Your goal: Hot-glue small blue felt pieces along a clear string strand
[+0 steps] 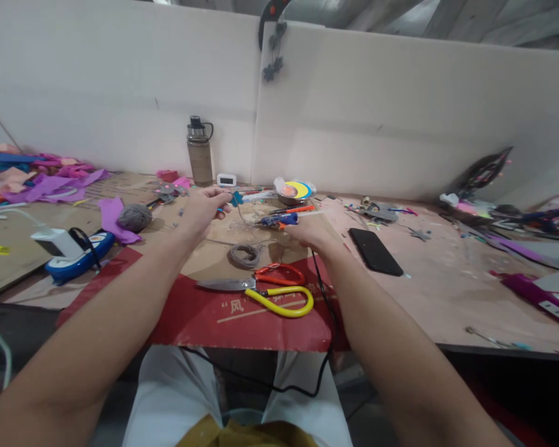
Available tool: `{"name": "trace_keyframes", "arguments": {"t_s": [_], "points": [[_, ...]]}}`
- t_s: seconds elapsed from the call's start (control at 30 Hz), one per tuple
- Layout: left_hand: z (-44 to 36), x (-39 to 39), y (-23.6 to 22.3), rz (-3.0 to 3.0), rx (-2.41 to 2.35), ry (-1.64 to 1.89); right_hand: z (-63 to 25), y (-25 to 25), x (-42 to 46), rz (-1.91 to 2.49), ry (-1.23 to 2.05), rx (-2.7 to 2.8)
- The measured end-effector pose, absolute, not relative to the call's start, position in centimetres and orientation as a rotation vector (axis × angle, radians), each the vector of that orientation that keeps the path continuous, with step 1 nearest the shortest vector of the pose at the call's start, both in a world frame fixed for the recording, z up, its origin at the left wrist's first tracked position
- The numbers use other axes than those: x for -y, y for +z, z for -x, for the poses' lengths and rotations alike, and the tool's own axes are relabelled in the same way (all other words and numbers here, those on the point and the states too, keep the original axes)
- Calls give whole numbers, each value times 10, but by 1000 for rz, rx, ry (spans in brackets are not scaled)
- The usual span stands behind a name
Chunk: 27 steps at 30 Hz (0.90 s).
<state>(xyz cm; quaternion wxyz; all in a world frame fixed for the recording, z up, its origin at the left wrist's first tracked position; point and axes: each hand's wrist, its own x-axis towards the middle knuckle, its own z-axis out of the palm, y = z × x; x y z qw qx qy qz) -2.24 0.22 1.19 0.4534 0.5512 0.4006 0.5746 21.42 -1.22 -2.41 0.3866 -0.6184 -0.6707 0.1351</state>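
My left hand (213, 206) pinches a small blue flower- or star-like piece (236, 198) at its fingertips, and a thin grey string hangs below it. My right hand (307, 233) is closed around a blue glue gun (279, 220), whose nozzle side points left; its black cord (323, 292) runs down over the table edge to my lap. Beneath my hands lies a coil of grey cord (245, 255). Nearer to me, scissors (279, 301) with one red and one yellow handle rest on a red sheet (190, 326), blades pointing left.
A bottle (200, 155) and a small white digital clock (227, 180) stand by the back board. Behind the glue gun is a metal bowl (294, 197). A black phone (375, 251) lies right; grey yarn (135, 217), a blue power strip (81, 257) and cloth scraps (51, 186) lie left.
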Motion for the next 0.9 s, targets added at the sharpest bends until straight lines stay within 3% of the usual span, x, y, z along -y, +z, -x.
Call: {"name": "trace_keyframes", "arguments": {"t_s": [0.1,0.37,0.9], "points": [[24,-6,9,-1347,-1015,1428,-210,-8,17,1674,497,1550],[27,-8,9,-1282,-1048,1437,-174,9,38,1013,751,1442],[28,-6,12,-1286,-1029,1471,-165,1,44,1166,400,1736]]}}
